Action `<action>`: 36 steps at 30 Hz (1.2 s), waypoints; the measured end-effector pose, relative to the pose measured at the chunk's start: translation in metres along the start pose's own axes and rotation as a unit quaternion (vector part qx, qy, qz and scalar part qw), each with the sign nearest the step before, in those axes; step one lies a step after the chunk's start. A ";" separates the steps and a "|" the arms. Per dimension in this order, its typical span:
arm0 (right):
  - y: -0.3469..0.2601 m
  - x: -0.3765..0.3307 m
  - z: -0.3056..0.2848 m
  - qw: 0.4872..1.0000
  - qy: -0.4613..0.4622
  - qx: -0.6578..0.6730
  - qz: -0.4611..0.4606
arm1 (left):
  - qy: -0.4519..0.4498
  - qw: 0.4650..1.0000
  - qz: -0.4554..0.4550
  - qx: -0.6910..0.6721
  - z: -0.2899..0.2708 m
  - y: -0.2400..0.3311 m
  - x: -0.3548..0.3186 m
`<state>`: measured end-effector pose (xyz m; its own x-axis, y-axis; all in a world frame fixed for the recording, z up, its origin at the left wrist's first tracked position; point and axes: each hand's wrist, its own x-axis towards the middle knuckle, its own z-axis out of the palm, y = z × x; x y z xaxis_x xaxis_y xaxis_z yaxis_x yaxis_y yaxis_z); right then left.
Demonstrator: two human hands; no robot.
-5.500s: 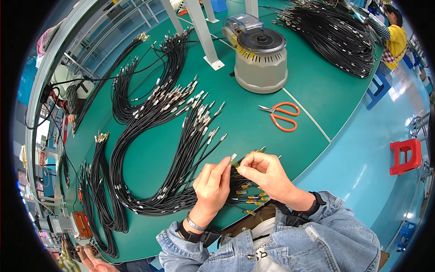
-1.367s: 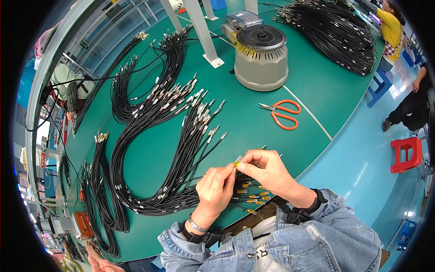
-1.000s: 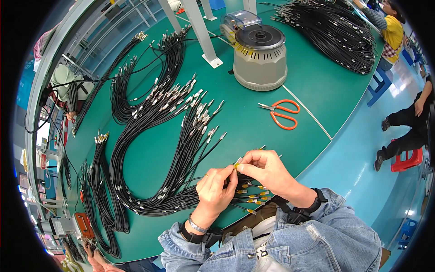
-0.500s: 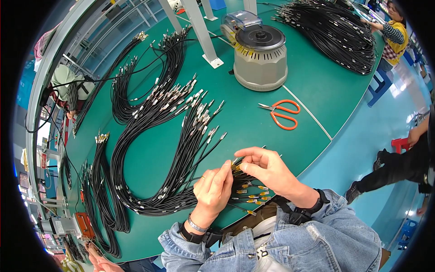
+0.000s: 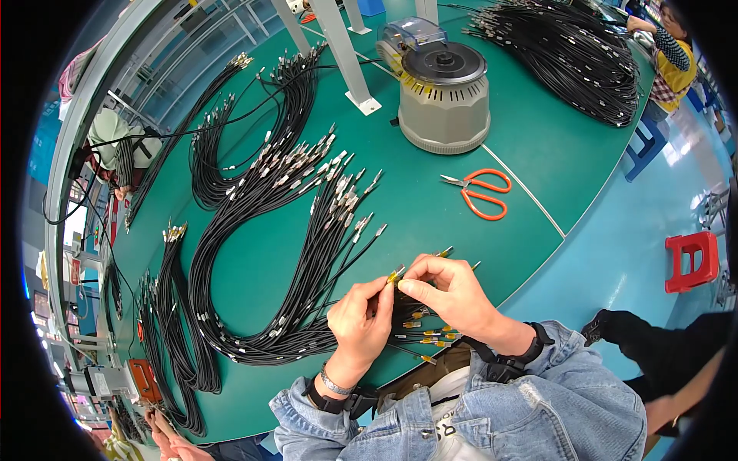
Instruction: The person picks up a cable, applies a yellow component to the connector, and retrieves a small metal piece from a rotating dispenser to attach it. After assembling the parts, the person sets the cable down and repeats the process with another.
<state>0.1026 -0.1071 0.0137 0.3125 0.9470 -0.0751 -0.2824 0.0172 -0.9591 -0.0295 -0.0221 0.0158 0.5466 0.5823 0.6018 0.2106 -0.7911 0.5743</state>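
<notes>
- So both hands meet at the near edge of the green table (image 5: 538, 154): left hand (image 5: 360, 323) and right hand (image 5: 450, 296) pinch a yellow-tipped cable end (image 5: 396, 274).
- Looks like fitting the tip, though it's tiny.
- Next needs steady fingertip alignment.

Hands pinch a cable end at the green surface

The left hand (image 5: 360, 323) and right hand (image 5: 450, 292) meet fingertip to fingertip on a yellow-tipped cable end (image 5: 396, 274) near the edge of the surface (image 5: 430, 223). Black cables (image 5: 307, 230) fan out beyond the hands. Orange scissors (image 5: 480, 194) lie to the right, well apart, below a grey round machine (image 5: 446, 96).
</notes>
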 end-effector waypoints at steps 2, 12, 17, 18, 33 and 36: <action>0.002 0.001 0.001 1.000 0.002 -0.012 -0.014 | -0.003 1.000 -0.010 -0.016 0.001 -0.001 -0.001; 0.009 0.006 0.007 0.994 0.045 -0.035 -0.093 | -0.060 0.993 -0.078 -0.066 -0.002 0.002 0.000; 0.007 0.006 0.008 0.993 0.046 -0.042 -0.099 | -0.077 0.989 -0.101 -0.074 -0.004 0.004 0.001; 0.007 0.005 0.007 0.994 0.041 -0.043 -0.093 | -0.077 0.987 -0.112 -0.085 -0.004 0.004 0.001; 0.006 0.010 0.013 0.985 0.067 -0.099 -0.126 | -0.100 0.886 -0.314 -0.325 -0.009 -0.001 0.005; 0.006 0.009 0.014 0.989 0.050 -0.069 -0.121 | -0.093 0.885 -0.315 -0.329 -0.009 0.000 0.005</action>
<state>0.0910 -0.0940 0.0109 0.4464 0.8837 0.1407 -0.0640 0.1884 -0.9800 -0.0342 -0.0175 0.0233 0.6246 0.7807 -0.0200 0.0375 -0.0044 0.9993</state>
